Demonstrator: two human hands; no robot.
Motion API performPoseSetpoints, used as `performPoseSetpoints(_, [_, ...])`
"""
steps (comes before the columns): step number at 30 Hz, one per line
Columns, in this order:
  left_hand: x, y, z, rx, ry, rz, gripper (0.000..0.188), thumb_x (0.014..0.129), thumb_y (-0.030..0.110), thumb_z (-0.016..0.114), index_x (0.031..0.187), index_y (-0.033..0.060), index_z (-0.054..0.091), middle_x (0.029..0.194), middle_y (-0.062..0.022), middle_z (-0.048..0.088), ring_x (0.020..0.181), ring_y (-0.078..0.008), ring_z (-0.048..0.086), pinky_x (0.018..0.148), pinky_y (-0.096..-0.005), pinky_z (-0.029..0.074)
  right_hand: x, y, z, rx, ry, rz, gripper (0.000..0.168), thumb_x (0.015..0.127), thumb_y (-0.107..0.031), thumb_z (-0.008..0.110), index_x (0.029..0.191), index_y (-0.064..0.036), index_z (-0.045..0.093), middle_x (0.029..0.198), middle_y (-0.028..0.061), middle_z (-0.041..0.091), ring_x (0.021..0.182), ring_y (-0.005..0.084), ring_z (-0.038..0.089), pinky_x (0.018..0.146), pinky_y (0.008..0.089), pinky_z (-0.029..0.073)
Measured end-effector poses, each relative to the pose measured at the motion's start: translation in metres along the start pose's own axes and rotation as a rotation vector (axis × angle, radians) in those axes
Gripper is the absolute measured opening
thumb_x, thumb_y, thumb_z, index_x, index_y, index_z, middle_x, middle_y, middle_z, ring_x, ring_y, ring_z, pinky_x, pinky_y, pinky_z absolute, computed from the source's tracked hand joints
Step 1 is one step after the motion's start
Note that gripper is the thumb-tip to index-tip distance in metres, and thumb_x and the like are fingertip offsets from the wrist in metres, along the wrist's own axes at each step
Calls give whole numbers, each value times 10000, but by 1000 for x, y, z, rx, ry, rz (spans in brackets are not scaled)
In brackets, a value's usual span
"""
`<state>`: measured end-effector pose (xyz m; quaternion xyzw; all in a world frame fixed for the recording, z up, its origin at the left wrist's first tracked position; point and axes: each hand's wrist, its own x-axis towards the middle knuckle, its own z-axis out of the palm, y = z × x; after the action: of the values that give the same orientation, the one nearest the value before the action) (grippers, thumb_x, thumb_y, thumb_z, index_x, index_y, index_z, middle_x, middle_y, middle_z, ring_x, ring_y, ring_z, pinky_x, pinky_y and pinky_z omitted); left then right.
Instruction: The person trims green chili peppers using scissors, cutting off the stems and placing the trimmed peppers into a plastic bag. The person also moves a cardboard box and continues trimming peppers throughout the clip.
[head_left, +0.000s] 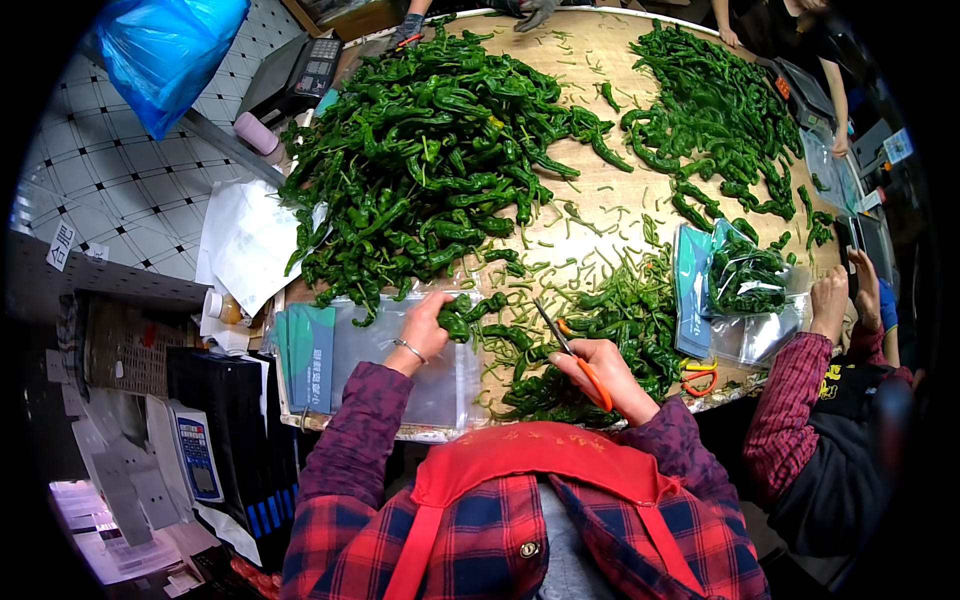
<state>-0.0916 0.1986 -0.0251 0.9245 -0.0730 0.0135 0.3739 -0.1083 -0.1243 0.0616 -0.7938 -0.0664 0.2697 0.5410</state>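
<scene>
My left hand (424, 330), with a bracelet at the wrist, grips green peppers (455, 324) above a stack of clear plastic bags (382, 360) with a green and blue printed band. In my right hand (604, 369) is a pair of scissors (553, 325) with orange handles; the blades point up and left, towards the peppers but apart from them. Cut green stems (536, 274) lie scattered between my hands. A large heap of long wrinkled green peppers (442, 142) rises beyond my left hand. More peppers (645, 360) lie under and around my right hand.
A co-worker's hands (829, 304) are raised at the right, near a filled pepper bag (746, 277) and red-and-yellow-handled scissors (699, 377). Another pepper heap (720, 112) lies at the far right. A weighing scale (296, 71) stands at the far left; other people's hands reach over the far edge.
</scene>
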Motion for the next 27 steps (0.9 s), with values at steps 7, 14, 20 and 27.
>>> performPoseSetpoints(7, [11,18,34,261,-63,-88,314,688,-4,586,981,104,557,957,-107,638,961,-325,580,829,-413,418,-2,0,4,-8,-32,-1,395,881,-302,665,671,15,557,503,55,488,446,148,454,461,314,384])
performPoseSetpoints(14, [-11,70,-23,-273,-70,-118,311,728,64,695,1012,50,570,832,-87,635,694,-156,596,631,-289,481,-8,-11,5,-281,75,-157,339,806,-363,706,902,-39,673,637,168,589,628,368,602,574,419,465])
performPoseSetpoints(20, [-31,80,-35,-284,-160,-131,359,707,76,716,1036,37,578,848,-112,652,732,-220,629,686,-320,500,2,-10,20,-483,158,-329,353,776,-384,721,921,-65,675,688,162,621,661,361,622,584,439,486])
performPoseSetpoints(27, [-37,77,-28,-206,-292,-209,362,742,125,723,1058,20,581,861,-181,662,777,-262,658,712,-356,508,1,2,11,-535,-30,-284,360,816,-347,688,654,-29,638,537,186,545,529,387,568,516,461,451])
